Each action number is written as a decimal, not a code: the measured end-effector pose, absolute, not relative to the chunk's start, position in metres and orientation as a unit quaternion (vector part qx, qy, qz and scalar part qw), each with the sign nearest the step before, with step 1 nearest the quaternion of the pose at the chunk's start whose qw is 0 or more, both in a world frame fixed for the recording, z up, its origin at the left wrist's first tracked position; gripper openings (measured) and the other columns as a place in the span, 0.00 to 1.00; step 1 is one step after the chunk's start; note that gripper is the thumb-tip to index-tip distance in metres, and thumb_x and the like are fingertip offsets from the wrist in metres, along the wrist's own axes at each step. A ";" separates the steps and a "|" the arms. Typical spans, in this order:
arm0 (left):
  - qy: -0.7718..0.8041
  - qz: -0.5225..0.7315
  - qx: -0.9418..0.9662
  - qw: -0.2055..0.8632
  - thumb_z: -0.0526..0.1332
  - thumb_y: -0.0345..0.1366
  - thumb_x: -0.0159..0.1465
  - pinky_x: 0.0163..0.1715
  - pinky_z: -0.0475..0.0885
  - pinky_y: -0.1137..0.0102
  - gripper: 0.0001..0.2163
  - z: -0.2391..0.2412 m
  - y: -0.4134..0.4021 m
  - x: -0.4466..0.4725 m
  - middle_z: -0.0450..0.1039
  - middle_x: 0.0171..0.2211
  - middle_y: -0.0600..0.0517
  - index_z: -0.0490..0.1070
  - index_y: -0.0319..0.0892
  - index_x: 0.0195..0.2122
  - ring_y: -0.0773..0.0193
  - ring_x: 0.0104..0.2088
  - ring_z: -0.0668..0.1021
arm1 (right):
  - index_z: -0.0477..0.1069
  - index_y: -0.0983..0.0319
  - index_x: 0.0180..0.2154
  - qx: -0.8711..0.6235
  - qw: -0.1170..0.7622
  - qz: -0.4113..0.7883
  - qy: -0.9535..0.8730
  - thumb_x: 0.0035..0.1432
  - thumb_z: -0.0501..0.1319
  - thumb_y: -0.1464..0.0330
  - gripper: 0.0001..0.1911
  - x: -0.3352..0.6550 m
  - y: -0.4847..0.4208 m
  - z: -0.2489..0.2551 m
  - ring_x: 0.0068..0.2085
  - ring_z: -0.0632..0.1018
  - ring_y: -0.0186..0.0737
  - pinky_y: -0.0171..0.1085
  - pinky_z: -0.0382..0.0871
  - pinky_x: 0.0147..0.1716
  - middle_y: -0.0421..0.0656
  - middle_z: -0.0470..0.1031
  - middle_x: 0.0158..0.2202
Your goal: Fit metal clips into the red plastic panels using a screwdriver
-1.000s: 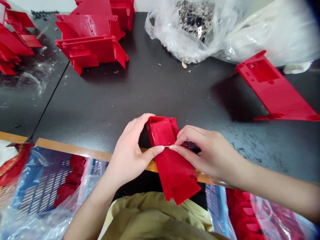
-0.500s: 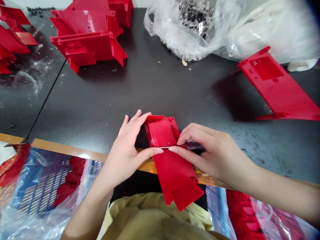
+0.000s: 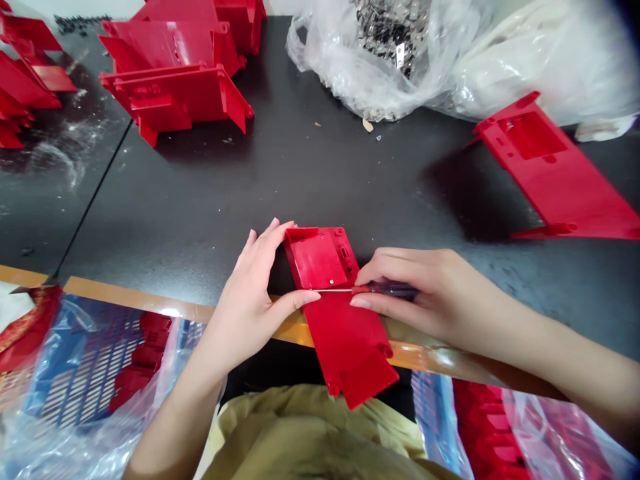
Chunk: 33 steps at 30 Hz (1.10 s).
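A red plastic housing (image 3: 345,333) lies across the table's front edge, its lower end sticking out over my lap. My left hand (image 3: 260,293) grips its left side, fingers along the far edge and thumb on top near the middle. In my right hand (image 3: 405,287) is a screwdriver (image 3: 385,289) with a dark and red handle, pinched between thumb and fingers. Its thin metal shaft lies level across the housing, the tip beside my left thumb. A small shiny spot, perhaps a screw, shows on the raised box part just above the shaft.
Red housings (image 3: 175,97) stand stacked at the back left. Another housing (image 3: 560,173) stands at the right. Behind is a clear plastic bag (image 3: 340,73) of small metal pieces. Below the edge, a blue crate (image 3: 85,360) at left holds red parts; more red parts (image 3: 487,427) are at right.
The housing has shifted slightly up and to the left. My right thumb has moved right, so more of the screwdriver's shaft and red collar shows.
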State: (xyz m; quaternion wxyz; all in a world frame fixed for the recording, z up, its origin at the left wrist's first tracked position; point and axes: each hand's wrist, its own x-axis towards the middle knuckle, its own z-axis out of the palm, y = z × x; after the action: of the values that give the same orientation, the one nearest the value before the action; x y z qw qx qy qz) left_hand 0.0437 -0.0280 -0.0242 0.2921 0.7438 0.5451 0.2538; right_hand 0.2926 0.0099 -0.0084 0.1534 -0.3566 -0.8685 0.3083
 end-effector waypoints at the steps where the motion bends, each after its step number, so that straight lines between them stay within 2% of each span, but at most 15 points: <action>1: 0.544 0.251 0.746 0.291 0.63 0.52 0.63 0.69 0.47 0.46 0.34 -0.024 -0.028 0.044 0.58 0.68 0.44 0.50 0.50 0.66 0.51 0.69 0.58 | 0.74 0.58 0.37 -0.353 0.159 0.317 -0.866 0.66 0.57 0.59 0.11 0.292 0.010 -0.009 0.29 0.75 0.33 0.33 0.64 0.28 0.40 0.77 0.31; 5: 0.535 0.249 0.753 0.291 0.63 0.50 0.63 0.69 0.47 0.46 0.34 -0.023 -0.027 0.043 0.58 0.68 0.45 0.50 0.51 0.66 0.51 0.69 0.57 | 0.75 0.58 0.37 -0.367 0.185 0.330 -0.850 0.65 0.59 0.61 0.10 0.291 0.009 -0.012 0.29 0.75 0.33 0.34 0.65 0.28 0.41 0.77 0.32; 11: 0.532 0.248 0.753 0.297 0.64 0.49 0.63 0.70 0.45 0.50 0.34 -0.023 -0.027 0.043 0.58 0.68 0.46 0.51 0.49 0.66 0.54 0.70 0.57 | 0.74 0.59 0.36 -0.373 0.208 0.280 -0.860 0.65 0.59 0.63 0.09 0.289 0.002 -0.016 0.27 0.74 0.32 0.34 0.62 0.26 0.40 0.76 0.30; 17: 0.536 0.251 0.748 0.300 0.63 0.50 0.64 0.70 0.47 0.51 0.33 -0.022 -0.029 0.044 0.59 0.67 0.46 0.51 0.49 0.66 0.54 0.67 0.63 | 0.70 0.60 0.36 -0.382 0.199 0.255 -0.866 0.66 0.57 0.61 0.10 0.287 0.000 -0.021 0.22 0.73 0.30 0.32 0.60 0.23 0.38 0.76 0.26; 23: 0.548 0.255 0.736 0.305 0.62 0.48 0.65 0.68 0.54 0.52 0.32 -0.020 -0.032 0.047 0.60 0.67 0.45 0.51 0.48 0.66 0.53 0.67 0.62 | 0.67 0.59 0.36 -0.396 0.201 0.192 -0.875 0.66 0.55 0.57 0.13 0.286 -0.002 -0.026 0.16 0.67 0.29 0.32 0.55 0.19 0.35 0.72 0.19; 33: 0.553 0.252 0.743 0.279 0.61 0.49 0.66 0.69 0.53 0.53 0.32 -0.020 -0.033 0.049 0.59 0.67 0.44 0.51 0.44 0.66 0.56 0.68 0.61 | 0.67 0.59 0.33 -0.414 0.194 0.179 -0.871 0.67 0.52 0.54 0.17 0.282 -0.002 -0.024 0.14 0.67 0.28 0.31 0.55 0.18 0.32 0.68 0.16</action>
State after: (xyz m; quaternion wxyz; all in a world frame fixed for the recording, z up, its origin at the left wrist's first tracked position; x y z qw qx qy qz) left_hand 0.0488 -0.0332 -0.0201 0.2786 0.7435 0.5533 0.2520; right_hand 0.2821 -0.0023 -0.0243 0.1937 -0.4140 -0.8713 0.1787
